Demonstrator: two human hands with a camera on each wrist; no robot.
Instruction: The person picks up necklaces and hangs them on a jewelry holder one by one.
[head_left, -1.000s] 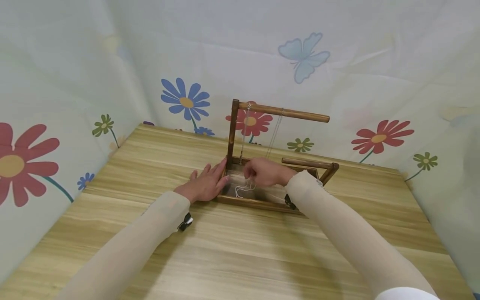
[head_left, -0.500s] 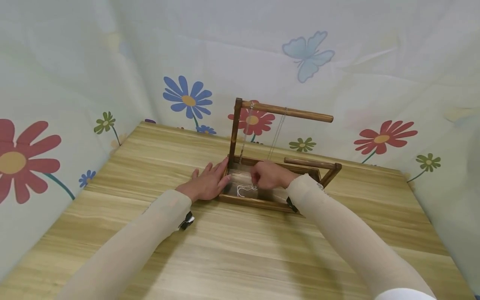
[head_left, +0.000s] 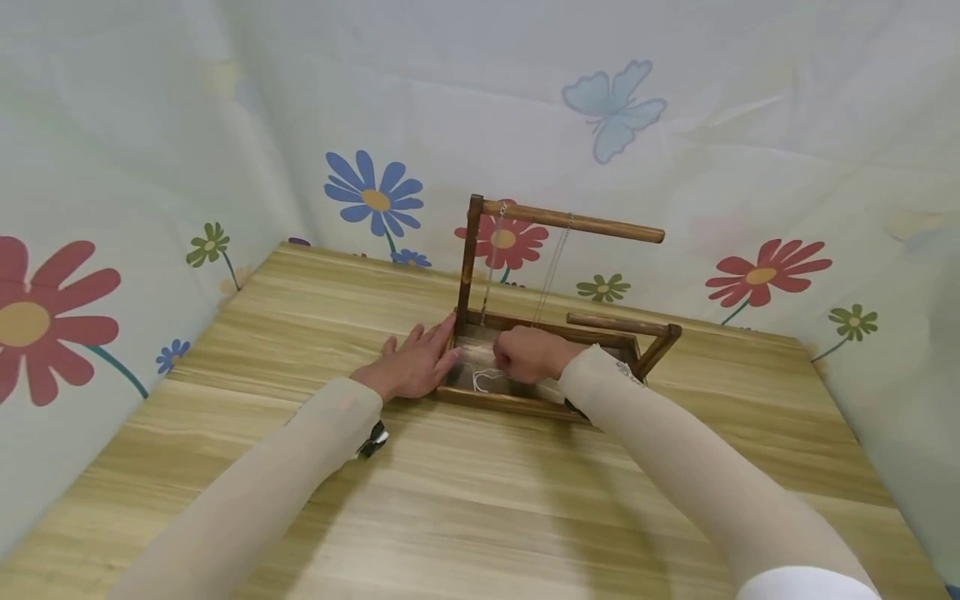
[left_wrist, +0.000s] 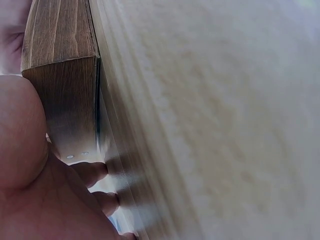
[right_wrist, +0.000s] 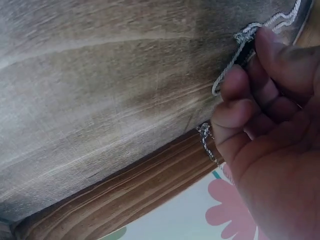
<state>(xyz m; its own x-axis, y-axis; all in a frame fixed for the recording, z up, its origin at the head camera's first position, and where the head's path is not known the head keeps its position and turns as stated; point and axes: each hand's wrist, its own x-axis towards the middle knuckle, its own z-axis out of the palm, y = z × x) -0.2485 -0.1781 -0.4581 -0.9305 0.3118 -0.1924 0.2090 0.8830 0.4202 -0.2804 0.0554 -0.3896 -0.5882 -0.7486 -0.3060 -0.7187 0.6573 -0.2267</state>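
A brown wooden jewelry stand point(head_left: 510, 407) with a shallow tray base lies in front of me. My left hand point(head_left: 408, 367) rests against the tray's left end, fingers spread and fairly straight, thumb over the rim. In the left wrist view its fingers point(left_wrist: 92, 172) lie along the wooden corner. Inside the tray, my right hand point(head_left: 532, 354) has curled fingers. In the right wrist view, thumb and fingertips pinch a white twisted cord point(right_wrist: 227, 75), which has a small dark piece beside it. A loose loop of the cord point(head_left: 483, 382) lies on the tray floor.
Two thin silver chains, a left one point(head_left: 491, 267) and a right one point(head_left: 551, 271), hang from the stand's upper bar point(head_left: 611, 227). A shorter bar point(head_left: 618, 323) projects at the right. Wood-grain table point(head_left: 390, 508) surrounds the stand, and a flowered cloth point(head_left: 480, 100) hangs behind.
My right hand has shifted slightly within the tray, lately a little left, and now covers more of the white cord. The left hand stays at the tray's end.
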